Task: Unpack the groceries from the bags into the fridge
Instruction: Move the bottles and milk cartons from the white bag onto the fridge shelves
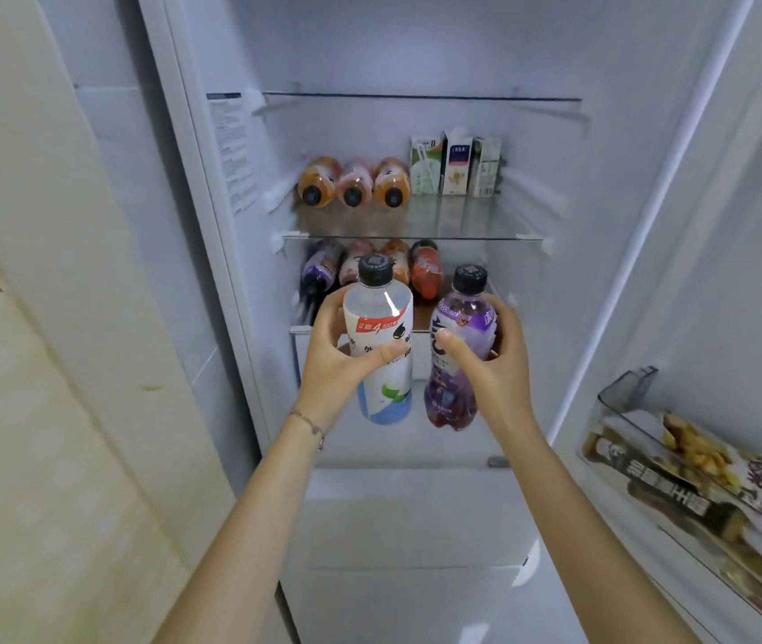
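The fridge (239, 253) stands open in front of me. My left hand (339, 360) grips a white-labelled clear bottle (381, 327) with a black cap, held upright. My right hand (493, 360) grips a purple drink bottle (455, 360), also upright, beside the first. Both bottles hover in front of the lower glass shelf (360, 320). Several bottles (369, 267) lie on their sides on that shelf, caps toward me. On the middle shelf (462, 225) lie three orange bottles (353, 183) and stand three cartons (455, 167).
The top shelf (420, 97) holds nothing visible. The open door's bin (625, 397) at the right carries snack packets (704, 471). A cream cabinet side (21, 318) fills the left. White drawer fronts (416, 527) lie below my arms.
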{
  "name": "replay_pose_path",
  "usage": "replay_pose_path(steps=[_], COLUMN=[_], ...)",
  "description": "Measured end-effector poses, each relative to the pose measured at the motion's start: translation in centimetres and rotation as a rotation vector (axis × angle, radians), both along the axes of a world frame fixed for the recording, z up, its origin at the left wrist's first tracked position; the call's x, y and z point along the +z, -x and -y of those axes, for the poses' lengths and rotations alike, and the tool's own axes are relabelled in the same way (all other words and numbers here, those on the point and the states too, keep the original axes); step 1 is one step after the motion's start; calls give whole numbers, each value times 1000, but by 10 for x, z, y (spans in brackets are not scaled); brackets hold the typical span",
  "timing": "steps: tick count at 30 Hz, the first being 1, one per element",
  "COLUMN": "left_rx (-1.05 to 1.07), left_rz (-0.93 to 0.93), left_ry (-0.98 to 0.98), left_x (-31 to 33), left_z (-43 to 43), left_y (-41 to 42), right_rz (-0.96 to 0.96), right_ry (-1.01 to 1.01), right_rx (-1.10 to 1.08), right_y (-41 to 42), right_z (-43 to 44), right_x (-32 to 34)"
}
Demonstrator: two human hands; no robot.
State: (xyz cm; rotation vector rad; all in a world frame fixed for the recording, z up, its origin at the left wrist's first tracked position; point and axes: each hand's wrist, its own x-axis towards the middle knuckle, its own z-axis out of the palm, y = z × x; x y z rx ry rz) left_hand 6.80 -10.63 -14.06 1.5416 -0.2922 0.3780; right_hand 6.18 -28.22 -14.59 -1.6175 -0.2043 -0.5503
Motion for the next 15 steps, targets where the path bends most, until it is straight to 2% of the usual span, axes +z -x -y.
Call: replay_pose_path(steps=[8,15], left_rx=[-127,-149], left_rz=[57,68], left_ry=[-65,20], left_x=[12,11], left_z=[-20,-25], left_y=[-77,-112], right_rz=[23,-15], right_ry=[-81,-90], right_rx=[-121,-127], right_y=[-57,-94], right_z=[-14,-11], right_x=[8,3])
